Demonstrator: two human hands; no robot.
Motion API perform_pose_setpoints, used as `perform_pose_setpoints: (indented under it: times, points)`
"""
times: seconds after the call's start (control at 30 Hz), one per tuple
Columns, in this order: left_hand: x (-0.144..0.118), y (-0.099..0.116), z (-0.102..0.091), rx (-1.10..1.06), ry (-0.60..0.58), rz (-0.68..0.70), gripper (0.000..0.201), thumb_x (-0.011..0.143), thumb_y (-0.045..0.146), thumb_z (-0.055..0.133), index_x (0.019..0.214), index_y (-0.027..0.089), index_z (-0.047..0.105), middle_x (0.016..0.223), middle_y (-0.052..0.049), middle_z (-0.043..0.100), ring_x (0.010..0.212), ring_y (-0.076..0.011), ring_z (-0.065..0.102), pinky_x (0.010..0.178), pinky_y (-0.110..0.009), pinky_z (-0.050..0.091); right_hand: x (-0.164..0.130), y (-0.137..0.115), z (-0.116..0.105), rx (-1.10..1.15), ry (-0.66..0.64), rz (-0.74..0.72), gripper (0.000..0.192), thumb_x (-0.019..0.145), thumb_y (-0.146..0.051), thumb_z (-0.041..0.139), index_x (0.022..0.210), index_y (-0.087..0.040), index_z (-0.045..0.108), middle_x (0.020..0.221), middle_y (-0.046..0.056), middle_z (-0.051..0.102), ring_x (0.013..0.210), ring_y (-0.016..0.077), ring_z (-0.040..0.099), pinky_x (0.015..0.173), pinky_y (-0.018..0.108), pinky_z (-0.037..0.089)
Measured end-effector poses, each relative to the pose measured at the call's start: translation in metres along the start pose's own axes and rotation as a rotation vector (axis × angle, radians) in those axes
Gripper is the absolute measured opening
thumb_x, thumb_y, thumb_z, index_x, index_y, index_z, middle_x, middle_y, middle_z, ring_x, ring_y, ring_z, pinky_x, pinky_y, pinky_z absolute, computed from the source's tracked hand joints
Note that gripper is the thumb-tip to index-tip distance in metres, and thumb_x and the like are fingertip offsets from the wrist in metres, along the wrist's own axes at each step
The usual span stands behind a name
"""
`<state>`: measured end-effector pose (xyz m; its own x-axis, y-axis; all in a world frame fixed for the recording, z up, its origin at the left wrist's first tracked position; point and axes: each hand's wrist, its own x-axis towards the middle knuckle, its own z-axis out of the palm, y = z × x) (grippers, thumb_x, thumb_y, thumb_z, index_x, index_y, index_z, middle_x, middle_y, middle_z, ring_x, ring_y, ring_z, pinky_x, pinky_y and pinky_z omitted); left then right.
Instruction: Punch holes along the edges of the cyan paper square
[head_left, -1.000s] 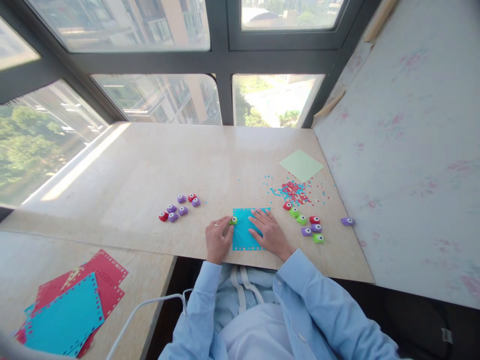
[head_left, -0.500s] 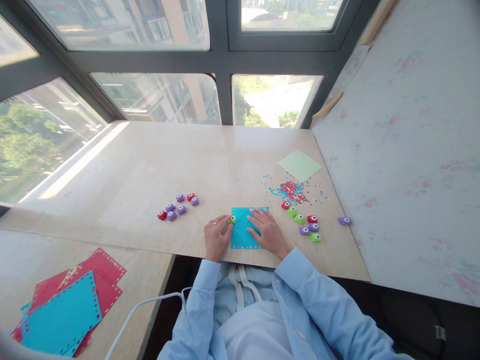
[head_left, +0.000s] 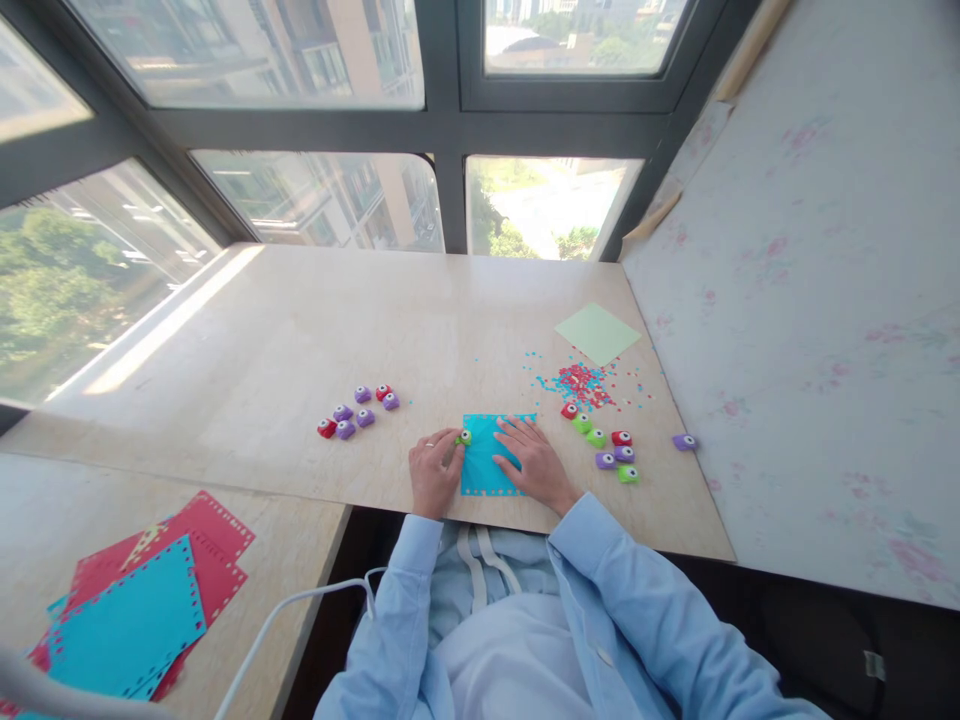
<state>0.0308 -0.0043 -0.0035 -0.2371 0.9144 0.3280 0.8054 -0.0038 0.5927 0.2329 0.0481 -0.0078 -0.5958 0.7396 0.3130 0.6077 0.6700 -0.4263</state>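
Note:
A blue sheet of paper [head_left: 481,462] lies on the table in front of me, with punched holes along its top and bottom edges. My left hand [head_left: 436,472] is closed on a small green craft punch [head_left: 465,437] at the sheet's left edge. The punch has a white and dark round button on top. My right hand [head_left: 534,462] rests flat with fingers spread on the right part of the sheet, hiding its right edge.
More purple and red punches [head_left: 364,417] stand to the left; several red, green and purple ones [head_left: 596,438] are at right. Red and blue paper bits [head_left: 583,383] lie beside a pale green sheet [head_left: 598,334]. Punched sheets [head_left: 127,620] are stacked lower left, near a white cable [head_left: 300,592].
Both hands, the green punch and the blue sheet hold nearly the same places. The whole view has shifted slightly.

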Motion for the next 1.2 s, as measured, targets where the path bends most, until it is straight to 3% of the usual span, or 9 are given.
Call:
perform_pose_setpoints:
  times: [0.17, 0.4, 1.0, 1.2]
  points:
    - [0.0001, 0.0001, -0.0001, -0.014, -0.006, -0.012, 0.023, 0.090, 0.029, 0.056, 0.107, 0.026, 0.071, 0.111, -0.006, 0.072, 0.102, -0.0260, 0.063, 0.093, -0.045, 0.044, -0.0003, 0.0011, 0.0006, 0.014, 0.003, -0.001, 0.038, 0.094, -0.033, 0.055, 0.128, -0.017, 0.062, 0.139, 0.012, 0.058, 0.135, 0.0277, 0.047, 0.114, 0.053, 0.034]
    - [-0.0005, 0.0003, -0.0019, -0.037, -0.027, -0.040, 0.028, 0.086, 0.030, 0.059, 0.112, 0.024, 0.068, 0.113, -0.008, 0.071, 0.106, -0.0273, 0.062, 0.095, -0.045, 0.045, -0.0009, 0.0056, 0.0027, 0.080, 0.107, 0.032, 0.043, 0.096, -0.036, 0.051, 0.132, -0.015, 0.058, 0.135, 0.014, 0.060, 0.132, 0.0258, 0.050, 0.113, 0.050, 0.038]
    - [0.0003, -0.0022, -0.0012, -0.037, -0.037, -0.019, 0.026, 0.085, 0.027, 0.061, 0.110, 0.024, 0.069, 0.113, -0.006, 0.071, 0.106, -0.0268, 0.062, 0.096, -0.044, 0.044, 0.0006, 0.0017, 0.0002, -0.010, 0.002, 0.014, 0.038, 0.094, -0.034, 0.054, 0.127, -0.016, 0.062, 0.141, 0.013, 0.056, 0.135, 0.0299, 0.046, 0.114, 0.054, 0.035]
    - [0.0009, -0.0011, -0.0018, -0.102, -0.031, -0.040, 0.027, 0.083, 0.029, 0.062, 0.108, 0.022, 0.069, 0.110, -0.007, 0.072, 0.103, -0.0253, 0.063, 0.094, -0.042, 0.045, -0.0011, 0.0072, 0.0040, 0.161, 0.137, 0.063, 0.045, 0.095, -0.036, 0.051, 0.136, -0.017, 0.054, 0.134, 0.013, 0.061, 0.129, 0.0271, 0.052, 0.111, 0.051, 0.039]
